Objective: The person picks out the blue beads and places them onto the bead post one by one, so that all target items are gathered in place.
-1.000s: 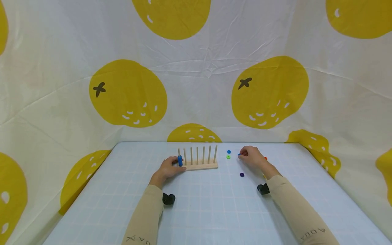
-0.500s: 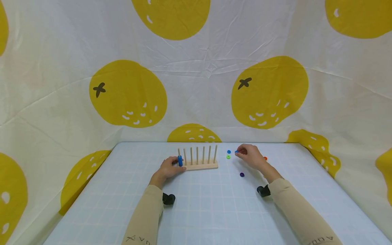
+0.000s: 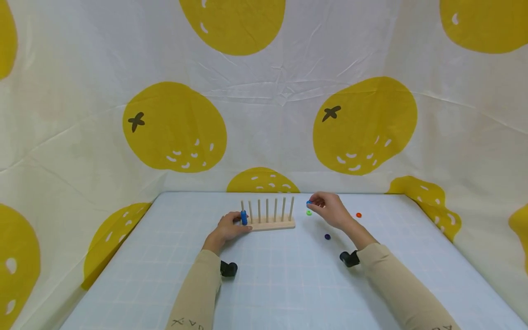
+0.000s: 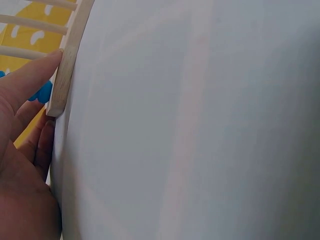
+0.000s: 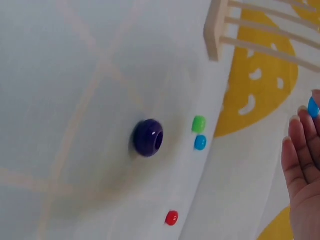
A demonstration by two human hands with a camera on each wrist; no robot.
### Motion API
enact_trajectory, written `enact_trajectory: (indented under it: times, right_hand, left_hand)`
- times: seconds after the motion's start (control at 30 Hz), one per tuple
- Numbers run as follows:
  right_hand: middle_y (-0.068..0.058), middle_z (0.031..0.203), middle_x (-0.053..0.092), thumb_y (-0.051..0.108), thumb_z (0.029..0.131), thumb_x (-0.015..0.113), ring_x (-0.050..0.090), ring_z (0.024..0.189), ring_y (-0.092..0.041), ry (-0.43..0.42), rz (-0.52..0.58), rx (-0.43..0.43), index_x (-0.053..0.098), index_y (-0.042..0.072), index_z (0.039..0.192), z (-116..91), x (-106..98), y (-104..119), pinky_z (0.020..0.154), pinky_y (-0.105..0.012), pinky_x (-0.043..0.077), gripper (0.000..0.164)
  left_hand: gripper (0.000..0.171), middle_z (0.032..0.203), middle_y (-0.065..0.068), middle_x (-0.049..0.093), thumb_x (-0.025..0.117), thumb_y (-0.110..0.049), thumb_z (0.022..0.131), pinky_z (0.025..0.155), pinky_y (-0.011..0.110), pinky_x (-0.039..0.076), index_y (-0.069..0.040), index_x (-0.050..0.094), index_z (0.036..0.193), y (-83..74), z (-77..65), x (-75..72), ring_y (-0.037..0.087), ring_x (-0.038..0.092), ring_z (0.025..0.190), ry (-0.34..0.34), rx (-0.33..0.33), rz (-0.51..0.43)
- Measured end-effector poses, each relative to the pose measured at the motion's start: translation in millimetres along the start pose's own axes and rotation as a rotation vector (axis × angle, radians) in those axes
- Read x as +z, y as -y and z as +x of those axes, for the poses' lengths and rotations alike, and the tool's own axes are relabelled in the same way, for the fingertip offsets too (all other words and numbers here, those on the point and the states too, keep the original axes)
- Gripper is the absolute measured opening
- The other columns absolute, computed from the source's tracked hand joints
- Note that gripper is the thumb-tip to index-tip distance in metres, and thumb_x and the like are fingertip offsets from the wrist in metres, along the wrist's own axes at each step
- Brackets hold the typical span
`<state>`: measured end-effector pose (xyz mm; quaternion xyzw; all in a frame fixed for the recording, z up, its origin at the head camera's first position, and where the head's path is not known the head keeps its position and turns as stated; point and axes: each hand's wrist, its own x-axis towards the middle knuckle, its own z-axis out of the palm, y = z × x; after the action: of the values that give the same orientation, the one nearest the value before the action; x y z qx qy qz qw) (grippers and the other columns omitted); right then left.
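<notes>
Landmark: wooden peg rack [image 3: 270, 223], seven upright pegs on a flat base, standing on the pale gridded table [image 3: 272, 284] toward its far edge.

Left hand [image 3: 228, 228]: rests against the rack's left end. The wrist view shows a straight fingertip [image 4: 47, 65] pressed on the base's end corner, with the other fingers lying below it along the table; nothing is curled round the base. Blue beads [image 3: 244, 217] are stacked on the leftmost peg, just beside this hand.

Right hand [image 3: 327, 209]: raised off the table just right of the rack's right end, fingertips pinching a small blue bead [image 3: 309, 202]. In the right wrist view the bead [image 5: 313, 107] sits at the fingertips [image 5: 302, 131], clear of the pegs.

Open room: six pegs right of the stacked one stand bare. The gap between the rack's right end and the held bead is narrow and unobstructed. A broad stretch of table lies in front of the rack. The fabric backdrop [image 3: 264, 91] rises close behind the rack.

Loose things right of the rack: a green bead [image 3: 309, 212] on the table directly under the raised hand, with a second blue bead [image 5: 200, 142] touching or just beside it in the wrist view; a dark purple bead [image 3: 327, 237] nearer the person; a red bead [image 3: 358, 215] farther right, well apart. None lies between hand and pegs.
</notes>
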<state>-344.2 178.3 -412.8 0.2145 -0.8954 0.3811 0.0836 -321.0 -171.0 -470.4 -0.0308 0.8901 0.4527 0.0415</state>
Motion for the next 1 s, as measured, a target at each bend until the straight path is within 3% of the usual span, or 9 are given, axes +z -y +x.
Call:
enact_trajectory:
  times: [0.2,0.4,1.0]
  right_hand:
    - [-0.004,0.095,0.071,0.017,0.097,0.073,0.063,0.086,-0.019,0.012,0.031,-0.07,0.071,0.004,0.107,6,10,24,0.076,-0.03,0.055,0.017]
    - [-0.004,0.095,0.072,0.015,0.097,0.072,0.064,0.086,-0.019,0.031,0.069,-0.147,0.072,0.003,0.107,13,20,44,0.081,-0.038,0.056,0.015]
    - [-0.003,0.098,0.071,0.016,0.099,0.07,0.063,0.087,-0.016,0.095,0.073,-0.205,0.072,0.003,0.109,41,55,80,0.08,-0.03,0.055,0.016]
  left_hand:
    - [0.049,0.146,0.018,0.055,0.081,-0.026,0.088,0.12,0.06,0.026,-0.011,0.067,0.133,2.3,1.6,0.0,0.042,0.034,0.146,0.003,-0.002,-0.008]
    - [0.049,0.144,0.018,0.057,0.083,-0.028,0.087,0.119,0.059,0.027,-0.012,0.068,0.131,6.2,5.4,0.0,0.042,0.036,0.145,0.004,0.016,-0.014]
    - [0.051,0.142,0.018,0.059,0.083,-0.028,0.086,0.12,0.06,0.024,-0.01,0.068,0.131,4.3,4.8,-0.3,0.044,0.035,0.145,-0.001,0.022,-0.006]
